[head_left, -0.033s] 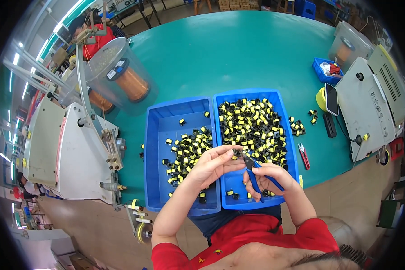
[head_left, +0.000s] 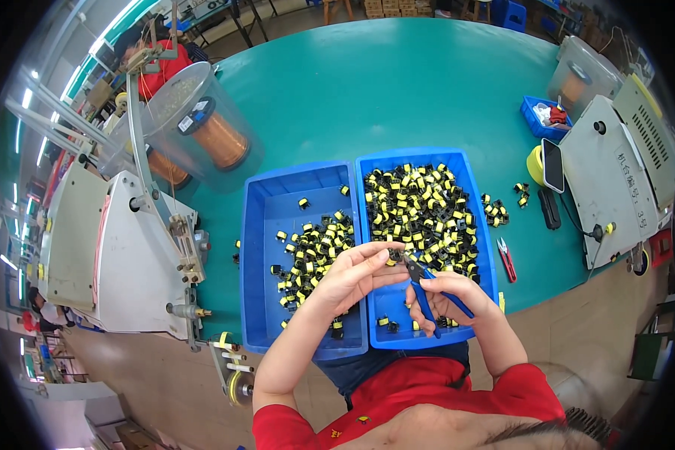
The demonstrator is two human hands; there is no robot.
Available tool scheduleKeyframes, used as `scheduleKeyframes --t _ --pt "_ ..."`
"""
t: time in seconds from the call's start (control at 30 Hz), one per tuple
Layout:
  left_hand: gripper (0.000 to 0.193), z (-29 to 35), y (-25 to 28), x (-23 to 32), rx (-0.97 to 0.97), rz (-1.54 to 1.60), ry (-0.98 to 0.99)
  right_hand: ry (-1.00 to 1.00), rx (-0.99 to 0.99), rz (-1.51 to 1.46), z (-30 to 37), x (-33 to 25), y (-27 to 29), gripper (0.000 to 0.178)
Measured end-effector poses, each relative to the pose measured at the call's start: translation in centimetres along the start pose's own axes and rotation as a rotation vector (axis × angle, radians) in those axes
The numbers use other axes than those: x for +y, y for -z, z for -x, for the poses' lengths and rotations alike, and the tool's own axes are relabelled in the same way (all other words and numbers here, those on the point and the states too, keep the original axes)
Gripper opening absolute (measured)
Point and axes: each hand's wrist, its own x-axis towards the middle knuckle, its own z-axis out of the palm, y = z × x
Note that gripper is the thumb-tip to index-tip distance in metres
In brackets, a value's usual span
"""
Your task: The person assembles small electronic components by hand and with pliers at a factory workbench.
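Observation:
Over the inner rims of two blue bins, my left hand (head_left: 358, 277) pinches a small black coil bobbin (head_left: 394, 256) wrapped in yellow tape. My right hand (head_left: 461, 295) is closed around blue-handled cutting pliers (head_left: 421, 301), whose jaws point up to the bobbin and sit right beside it. Whether the jaws touch a pin is too small to tell. The right bin (head_left: 489, 247) is heaped with similar yellow-and-black bobbins, with a few near its front. A looser pile of them lies in the left bin (head_left: 266, 199).
Red-handled snips (head_left: 507, 261) and several loose bobbins (head_left: 495, 210) lie right of the bins on the green table (head_left: 367, 90). A phone (head_left: 553, 165) stands beside a grey machine (head_left: 619, 180). Winding equipment (head_left: 139, 255) and copper wire spools (head_left: 219, 139) stand at left.

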Motion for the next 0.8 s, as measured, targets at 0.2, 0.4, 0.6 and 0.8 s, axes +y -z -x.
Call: scheduleKeyframes --t 0.2,0.4,0.6,0.8 --pt "0.035 0.01 0.05 -0.01 0.013 -0.050 -0.005 0.002 -0.003 -0.024 -0.04 0.15 0.03 0.032" --pt "0.035 0.06 -0.46 -0.02 0.058 -0.149 -0.036 0.031 0.044 0.038 -0.11 0.42 0.12 0.030" --pt "0.034 0.22 -0.36 0.16 0.064 -0.173 -0.032 0.004 -0.029 -0.065 -0.05 0.14 0.15 0.029" --pt "0.033 0.29 -0.45 0.40 0.061 -0.223 -0.034 -0.018 -0.046 -0.117 0.08 0.07 0.17 0.029"
